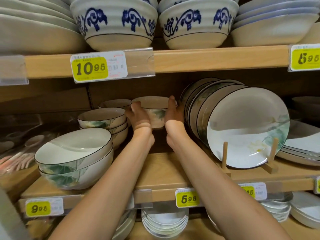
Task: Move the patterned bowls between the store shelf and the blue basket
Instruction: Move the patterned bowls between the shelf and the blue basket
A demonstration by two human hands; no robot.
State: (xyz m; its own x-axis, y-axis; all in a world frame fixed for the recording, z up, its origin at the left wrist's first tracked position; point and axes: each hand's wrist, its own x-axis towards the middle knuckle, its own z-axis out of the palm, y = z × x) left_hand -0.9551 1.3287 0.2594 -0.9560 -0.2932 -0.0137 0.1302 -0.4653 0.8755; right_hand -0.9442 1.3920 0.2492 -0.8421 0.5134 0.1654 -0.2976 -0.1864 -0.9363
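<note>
1. The store shelf (166,172) is pale wood, and you are reaching into its middle tier. The blue basket is not in view.
2. On the right of that tier, a row of plates (245,129) stands on edge in a wooden rack (225,158), just beside your right wrist.
3. Near left sit two nested large bowls (74,160). Behind them is a stack of mid-size bowls (102,118).
4. The patterned bowl (155,105) stands upright far back in the middle, between that stack and the plates. I cannot tell whether its foot is off the board.
5. Your left hand (137,116) cups its left wall with fingers curled up to the rim. Your right hand (174,115) presses the right wall with the thumb up by the rim, and the other fingers go behind the bowl, out of sight.
6. Handling, as I judge it:
   - It is glazed ceramic, so rigid, fairly weighty for its size, slick and easily chipped.
   - Keep both palms low on the wall, near the foot.
   - Bring it straight toward you, since the plate edges on the right leave little room.
</note>
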